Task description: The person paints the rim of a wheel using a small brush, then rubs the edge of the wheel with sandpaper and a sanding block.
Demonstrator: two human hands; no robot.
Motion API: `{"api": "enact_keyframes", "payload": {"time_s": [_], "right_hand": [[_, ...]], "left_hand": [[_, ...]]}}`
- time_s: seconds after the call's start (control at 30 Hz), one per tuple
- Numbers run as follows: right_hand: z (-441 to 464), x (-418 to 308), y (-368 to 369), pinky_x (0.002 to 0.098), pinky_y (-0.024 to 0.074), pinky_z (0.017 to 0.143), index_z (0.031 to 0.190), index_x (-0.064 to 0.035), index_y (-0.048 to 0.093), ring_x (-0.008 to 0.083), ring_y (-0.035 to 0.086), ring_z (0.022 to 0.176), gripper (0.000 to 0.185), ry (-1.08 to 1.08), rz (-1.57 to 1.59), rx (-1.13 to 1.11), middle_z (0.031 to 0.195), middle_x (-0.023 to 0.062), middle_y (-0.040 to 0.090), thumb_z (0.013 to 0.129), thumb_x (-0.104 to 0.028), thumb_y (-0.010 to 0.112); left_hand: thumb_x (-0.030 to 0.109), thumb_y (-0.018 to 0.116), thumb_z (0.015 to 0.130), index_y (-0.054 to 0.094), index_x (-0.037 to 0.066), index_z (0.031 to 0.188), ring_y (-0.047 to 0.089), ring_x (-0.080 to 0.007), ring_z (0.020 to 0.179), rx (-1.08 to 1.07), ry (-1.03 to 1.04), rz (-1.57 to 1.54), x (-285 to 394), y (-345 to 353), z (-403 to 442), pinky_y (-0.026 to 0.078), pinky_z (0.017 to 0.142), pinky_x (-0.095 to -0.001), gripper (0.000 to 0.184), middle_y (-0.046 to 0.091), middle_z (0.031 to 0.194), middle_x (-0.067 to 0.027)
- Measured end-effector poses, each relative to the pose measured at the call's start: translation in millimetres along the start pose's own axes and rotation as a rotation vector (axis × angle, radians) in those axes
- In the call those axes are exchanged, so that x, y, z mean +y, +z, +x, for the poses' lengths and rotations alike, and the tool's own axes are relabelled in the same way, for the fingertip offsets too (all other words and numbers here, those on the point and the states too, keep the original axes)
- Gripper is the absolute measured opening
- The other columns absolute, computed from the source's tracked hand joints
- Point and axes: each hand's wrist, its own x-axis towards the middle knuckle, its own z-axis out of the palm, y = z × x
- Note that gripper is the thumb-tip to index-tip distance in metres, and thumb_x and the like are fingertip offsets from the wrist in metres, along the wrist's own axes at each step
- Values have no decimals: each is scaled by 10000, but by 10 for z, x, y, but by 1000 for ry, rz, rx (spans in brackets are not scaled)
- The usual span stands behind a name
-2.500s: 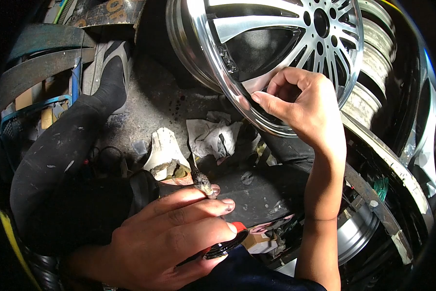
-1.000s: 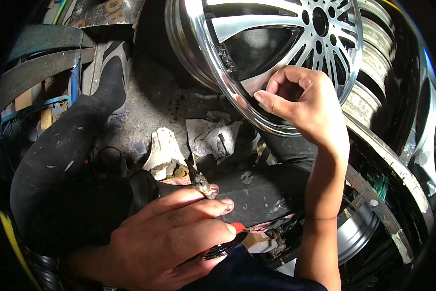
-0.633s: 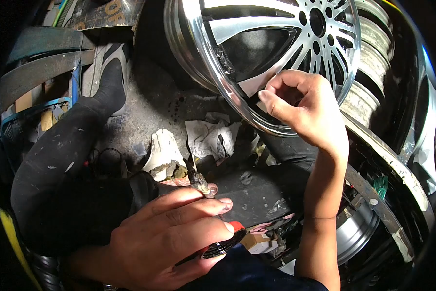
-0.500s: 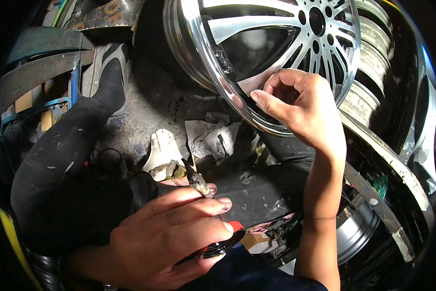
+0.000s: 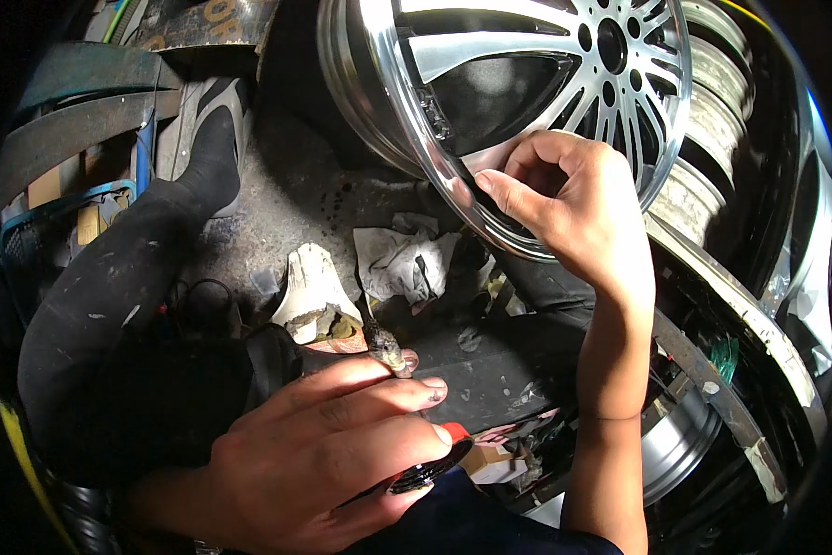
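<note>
My left hand (image 5: 323, 453) is closed around a small red-rimmed pot (image 5: 434, 462) with glossy black inside. Between its fingers sits a short, dark-smeared brush (image 5: 384, 347), pointing up and away from me. An alloy wheel (image 5: 434, 55) with polished silver spokes and a bright lip stands tilted at the upper right. My right hand (image 5: 583, 199) rests against the lower part of its face. The thumb lies at the lip and the fingers are curled in toward it. Whatever the fingertips pinch, if anything, is hidden.
Several dusty wheels (image 5: 712, 102) are stacked behind on the right, beside a curved metal strip (image 5: 721, 273). Crumpled paper (image 5: 402, 264) and a white scraper-like piece (image 5: 310, 282) lie on the floor. My leg (image 5: 129, 250) stretches out at left, near a blue basket (image 5: 13, 245).
The wheel sits slightly further right in view, with my right thumb still at its lip. The brush in my left hand has tipped a little to the right.
</note>
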Motion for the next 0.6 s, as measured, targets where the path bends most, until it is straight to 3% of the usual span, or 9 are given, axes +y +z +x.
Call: {"api": "enact_keyframes", "payload": {"time_s": [0.6], "right_hand": [[7, 13, -12, 359, 535, 613, 830, -2, 757, 255, 675, 579, 224, -1, -5, -18, 656, 140, 673, 851, -214, 826]], "left_hand": [[154, 960, 750, 653, 61, 1129, 745, -340, 1153, -25, -18, 13, 19, -10, -13, 550, 1066, -469, 496, 747, 1231, -222]]}}
